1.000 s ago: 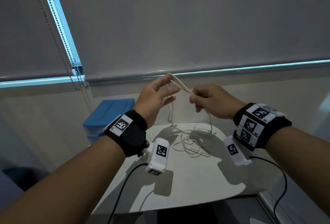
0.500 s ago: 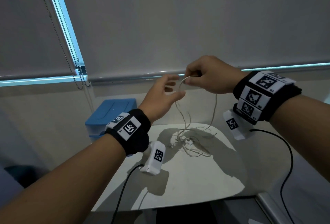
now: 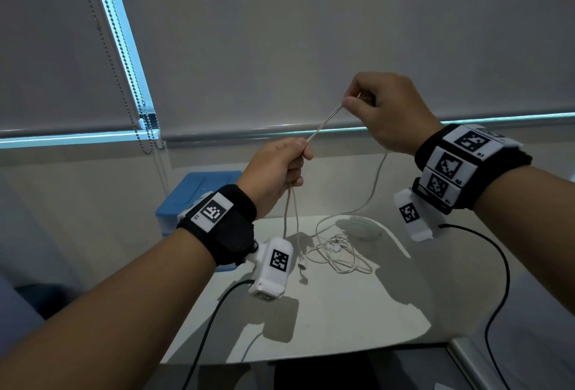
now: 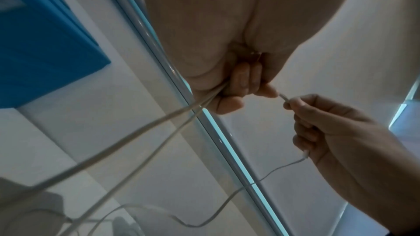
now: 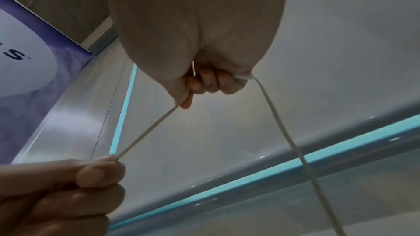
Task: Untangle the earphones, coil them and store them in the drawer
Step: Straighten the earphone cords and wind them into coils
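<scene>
Both hands are pinching the white earphones cable in the air above the tabletop: the left hand is making its grip with thumb and curled fingers around the cable, and the right hand, higher and further right, is gripping the same cable with its fingers curled round it. A short stretch of cable is running taut and slanted between the two grips. Below the left hand, two strands are hanging down, one ending in a small plug just above the tabletop. From the right hand, another strand is drooping down to a loose tangle of loops and earbuds lying on the white tabletop. A blue box is sitting behind the left wrist, near the wall below the window blinds
</scene>
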### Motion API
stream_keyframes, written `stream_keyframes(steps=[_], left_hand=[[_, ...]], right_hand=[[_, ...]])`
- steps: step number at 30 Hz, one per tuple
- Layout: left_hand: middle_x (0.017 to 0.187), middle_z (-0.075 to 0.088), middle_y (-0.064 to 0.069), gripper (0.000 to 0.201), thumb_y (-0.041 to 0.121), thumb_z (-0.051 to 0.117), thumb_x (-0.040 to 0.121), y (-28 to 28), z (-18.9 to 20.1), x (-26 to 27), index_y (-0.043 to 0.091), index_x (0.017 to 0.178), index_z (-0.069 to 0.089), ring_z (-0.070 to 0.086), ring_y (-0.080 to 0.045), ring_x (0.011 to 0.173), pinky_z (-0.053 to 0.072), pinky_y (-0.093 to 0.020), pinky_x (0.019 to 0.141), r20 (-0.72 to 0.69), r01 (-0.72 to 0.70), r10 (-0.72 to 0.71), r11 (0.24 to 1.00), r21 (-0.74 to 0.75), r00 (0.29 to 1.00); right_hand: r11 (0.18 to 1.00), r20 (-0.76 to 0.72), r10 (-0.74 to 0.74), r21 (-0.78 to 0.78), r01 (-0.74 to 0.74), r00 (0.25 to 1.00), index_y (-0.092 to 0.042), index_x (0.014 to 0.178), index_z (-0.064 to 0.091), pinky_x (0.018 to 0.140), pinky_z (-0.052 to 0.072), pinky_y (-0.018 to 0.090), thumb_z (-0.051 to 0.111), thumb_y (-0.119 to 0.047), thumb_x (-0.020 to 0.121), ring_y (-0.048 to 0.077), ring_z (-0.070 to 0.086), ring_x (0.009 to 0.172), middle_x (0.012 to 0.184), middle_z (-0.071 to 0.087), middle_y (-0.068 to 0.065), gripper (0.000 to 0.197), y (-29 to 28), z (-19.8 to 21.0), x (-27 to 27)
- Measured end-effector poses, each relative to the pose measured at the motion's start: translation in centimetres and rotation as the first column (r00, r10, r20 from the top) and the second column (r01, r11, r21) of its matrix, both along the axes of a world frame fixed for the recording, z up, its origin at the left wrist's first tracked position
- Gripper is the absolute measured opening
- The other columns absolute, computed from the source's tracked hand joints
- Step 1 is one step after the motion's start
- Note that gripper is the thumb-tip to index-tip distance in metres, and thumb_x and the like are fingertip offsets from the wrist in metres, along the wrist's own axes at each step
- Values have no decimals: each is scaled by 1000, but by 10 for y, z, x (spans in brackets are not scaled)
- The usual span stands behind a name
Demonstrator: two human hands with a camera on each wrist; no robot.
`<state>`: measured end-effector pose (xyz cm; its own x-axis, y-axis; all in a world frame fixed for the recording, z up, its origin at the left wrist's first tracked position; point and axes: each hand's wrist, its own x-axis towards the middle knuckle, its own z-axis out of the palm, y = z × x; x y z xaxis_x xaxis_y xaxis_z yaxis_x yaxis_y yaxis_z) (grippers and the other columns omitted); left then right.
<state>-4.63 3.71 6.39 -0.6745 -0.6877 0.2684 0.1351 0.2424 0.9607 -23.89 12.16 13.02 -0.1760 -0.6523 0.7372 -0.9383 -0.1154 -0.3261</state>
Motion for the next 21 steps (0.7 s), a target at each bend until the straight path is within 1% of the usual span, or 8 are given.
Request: stream_keyframes(steps=[5, 10, 12, 14, 16, 18, 20, 21], left_hand=[[64, 25, 2, 32, 21, 39, 109, 3, 4, 8, 12, 83, 56, 23, -12, 54, 37, -25, 56, -17, 106, -105, 993, 50, 994], [61, 24, 3, 33, 24, 42, 107, 3, 9, 19, 14, 79, 54, 21, -12, 50, 23, -27, 52, -82, 159, -152, 983, 88, 985], [61, 26, 4, 31, 23, 40, 108, 1, 8, 23, 13, 84, 58, 22, -10, 49, 19, -28, 52, -113, 183, -173, 979, 87, 978], [60, 27, 4, 30, 22, 39, 108, 0, 6, 25, 11, 95, 63, 22, -8, 47, 15, -27, 50, -124, 186, -174, 979, 86, 977], [59, 27, 5, 29, 22, 39, 109, 0, 3, 24, 8, 106, 64, 21, -8, 47, 14, -27, 49, -107, 161, -152, 983, 84, 983], [59, 27, 6, 29, 21, 40, 109, 1, 0, 23, 6, 110, 65, 21, -8, 47, 14, -25, 48, -74, 131, -125, 988, 81, 989], [58, 29, 6, 29, 20, 41, 108, -1, -1, 22, 8, 107, 67, 22, -8, 48, 18, -22, 45, -39, 107, -105, 992, 61, 994], [58, 31, 6, 28, 20, 43, 108, -2, -2, 22, 10, 103, 69, 23, -9, 49, 21, -21, 45, -18, 96, -95, 995, 40, 995]], right_hand=[[998, 54, -51, -21, 53, 997, -19, 82, 62, 57, 30, 6, 63, -20, 96, 3, 46, 60, 62, 48, -12, 14, -3, -11, -10], [972, 78, -22, 235, 3, 997, -15, 80, 61, 57, 34, 24, 61, -26, 99, 7, 44, 61, 64, 50, -6, 21, -5, -41, -15], [941, 53, 10, 337, -27, 999, -16, 80, 60, 59, 33, 31, 59, -26, 101, 10, 44, 62, 66, 50, -6, 23, -6, -53, -13], [891, 62, 40, 449, -63, 997, -19, 79, 59, 62, 35, 31, 56, -27, 102, 13, 48, 66, 69, 53, -6, 24, -5, -62, -8], [831, 146, 74, 537, -142, 987, -21, 84, 61, 69, 44, 30, 57, -24, 102, 14, 58, 71, 78, 62, -3, 18, -6, -67, 0], [806, 313, 141, 515, -292, 939, -22, 95, 64, 81, 51, 35, 65, -14, 94, 16, 67, 84, 91, 69, 0, 8, -9, -67, 15], [804, 495, 229, 389, -450, 838, -18, 103, 63, 88, 51, 38, 68, -10, 79, 18, 68, 95, 98, 70, 1, 25, -11, -62, 34], [794, 567, 271, 325, -514, 778, -12, 104, 62, 86, 49, 38, 66, -9, 75, 17, 65, 92, 96, 69, 1, 29, -13, -59, 43]])
